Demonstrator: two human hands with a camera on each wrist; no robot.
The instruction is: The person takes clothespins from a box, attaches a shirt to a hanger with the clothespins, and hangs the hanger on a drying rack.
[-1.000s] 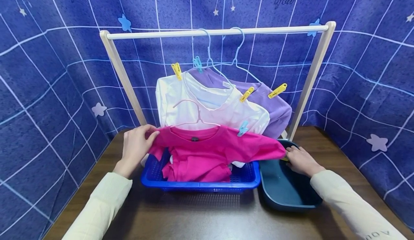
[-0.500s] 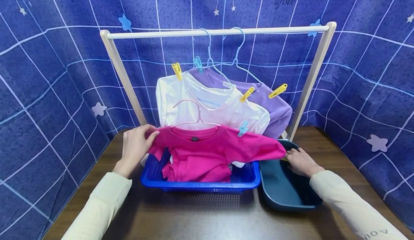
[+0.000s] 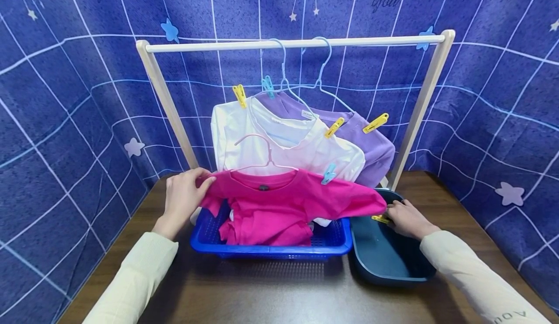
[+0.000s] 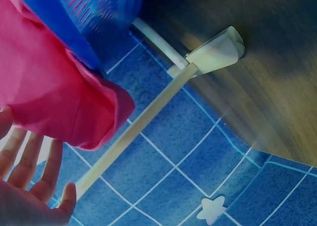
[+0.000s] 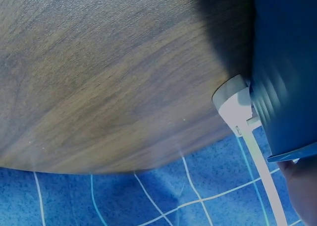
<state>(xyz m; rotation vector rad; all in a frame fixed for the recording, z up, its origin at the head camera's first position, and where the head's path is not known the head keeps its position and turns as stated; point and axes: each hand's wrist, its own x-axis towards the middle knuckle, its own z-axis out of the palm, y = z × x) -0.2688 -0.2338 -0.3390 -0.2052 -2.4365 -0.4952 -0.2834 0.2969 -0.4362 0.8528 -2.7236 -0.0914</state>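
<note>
My left hand [image 3: 185, 195] pinches the shoulder of a bright pink shirt [image 3: 271, 200], thumb in front. In the left wrist view, the fingers [image 4: 29, 161] lie behind the pink sleeve [image 4: 74, 97]. A pink hanger [image 3: 269, 156] sits inside the shirt's neck, and a light blue clothespin [image 3: 328, 173] is clipped on its other shoulder. Over the dark teal bin [image 3: 380, 261], my right hand [image 3: 408, 217] holds a yellow clothespin [image 3: 380, 218] at its curled fingertips, beside the end of the pink sleeve.
A blue basket [image 3: 271, 250] sits under the pink shirt. Behind stands a wooden rack [image 3: 209, 46], where a white shirt [image 3: 231, 120] and a purple shirt [image 3: 375, 144] hang on blue hangers with clothespins on their shoulders. The brown table [image 3: 279, 290] backs onto a blue curtain [image 3: 87, 120].
More of the yellow clothespin shows at my right fingertips than before. The left hand and the pink shirt have stayed in place.
</note>
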